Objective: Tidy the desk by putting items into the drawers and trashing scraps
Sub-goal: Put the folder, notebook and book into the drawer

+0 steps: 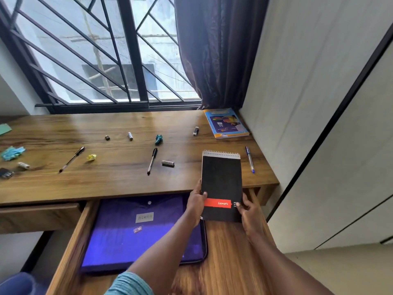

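Note:
A black spiral notepad (221, 179) with a red label is held by both hands over the desk's front edge and the open drawer (225, 248). My left hand (195, 204) grips its left side. My right hand (248, 211) grips its lower right corner. A purple folder (131, 231) lies in the drawer's left part. On the wooden desk (110, 182) lie a blue pen (250, 159), two black pens (152, 161) (71, 159), batteries (168, 163) (130, 136), and crumpled yellow (91, 157), teal (158, 139) and light-blue scraps (12, 152).
A colourful book (226, 123) lies at the back right by the curtain (214, 52). A small white-black stick (195, 131), a small dark object (107, 137), a battery (23, 165) and a dark item (6, 173) rest on the desk. A shut drawer (38, 217) sits left. Wall panels stand right.

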`<act>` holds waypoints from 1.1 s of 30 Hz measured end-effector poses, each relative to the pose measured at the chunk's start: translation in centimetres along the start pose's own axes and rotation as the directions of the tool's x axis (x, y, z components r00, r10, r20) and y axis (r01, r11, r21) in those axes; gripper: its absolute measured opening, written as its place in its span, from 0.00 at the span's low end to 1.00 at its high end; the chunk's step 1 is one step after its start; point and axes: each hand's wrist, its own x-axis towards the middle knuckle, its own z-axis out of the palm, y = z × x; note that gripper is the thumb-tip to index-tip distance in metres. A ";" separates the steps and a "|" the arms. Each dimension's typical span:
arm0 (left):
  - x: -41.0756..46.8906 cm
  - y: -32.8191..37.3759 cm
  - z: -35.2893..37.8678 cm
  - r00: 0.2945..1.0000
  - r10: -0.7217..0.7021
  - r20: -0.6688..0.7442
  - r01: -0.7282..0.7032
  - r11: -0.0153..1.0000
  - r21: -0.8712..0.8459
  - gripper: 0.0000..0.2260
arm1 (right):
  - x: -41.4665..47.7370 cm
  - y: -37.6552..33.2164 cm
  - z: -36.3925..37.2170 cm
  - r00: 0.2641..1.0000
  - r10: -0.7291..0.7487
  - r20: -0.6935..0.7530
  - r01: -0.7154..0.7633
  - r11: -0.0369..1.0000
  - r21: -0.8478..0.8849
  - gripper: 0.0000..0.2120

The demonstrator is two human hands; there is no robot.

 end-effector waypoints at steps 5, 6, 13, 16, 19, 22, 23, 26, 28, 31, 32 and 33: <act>-0.9 -2.4 0.4 0.996 0.051 -0.071 -0.046 0.997 0.066 0.21 | -1.8 1.8 0.5 0.998 0.046 0.038 -0.045 0.998 -0.039 0.32; -1.3 -2.9 0.5 0.995 0.055 -0.084 -0.049 0.996 0.075 0.21 | -2.1 2.0 0.5 0.998 0.063 0.030 -0.062 0.997 -0.043 0.32; -4.0 -7.8 0.6 0.970 -0.061 -0.236 0.130 0.947 0.293 0.22 | -4.9 5.2 -0.1 0.991 0.127 0.051 -0.115 0.975 -0.192 0.32; -4.7 -9.2 0.9 0.961 -0.111 -0.251 0.211 0.883 0.419 0.22 | -5.9 6.3 -0.1 0.980 0.189 0.056 -0.171 0.956 -0.237 0.33; -4.9 -9.7 1.2 0.960 -0.164 -0.226 0.256 0.842 0.475 0.22 | -6.4 7.3 -0.2 0.970 0.238 0.042 -0.215 0.929 -0.300 0.33; -4.9 -10.1 1.5 0.950 -0.230 -0.213 0.313 0.746 0.588 0.17 | -6.3 8.3 -0.4 0.961 0.276 0.033 -0.248 0.905 -0.346 0.32; -4.9 -10.2 1.6 0.942 -0.249 -0.225 0.336 0.718 0.609 0.15 | -6.3 8.5 -0.5 0.959 0.283 0.033 -0.252 0.896 -0.366 0.31; -4.6 -10.0 2.0 0.920 -0.310 -0.240 0.390 0.659 0.643 0.14 | -6.0 8.5 -0.6 0.950 0.308 0.047 -0.261 0.868 -0.422 0.31; -4.2 -9.5 2.5 0.914 -0.325 -0.242 0.400 0.630 0.665 0.15 | -5.3 8.1 -0.8 0.938 0.331 0.102 -0.248 0.848 -0.468 0.38; -3.4 -8.7 3.3 0.917 -0.312 -0.249 0.395 0.617 0.681 0.16 | -4.5 7.0 -1.0 0.869 0.394 0.299 -0.128 0.763 -0.633 0.54; -3.2 -8.5 3.5 0.919 -0.301 -0.256 0.392 0.617 0.682 0.17 | -4.2 6.6 -1.1 0.836 0.417 0.357 -0.059 0.715 -0.696 0.55; -3.0 -8.1 3.6 0.920 -0.292 -0.263 0.391 0.617 0.683 0.18 | -4.1 6.2 -1.2 0.810 0.438 0.389 0.002 0.662 -0.749 0.56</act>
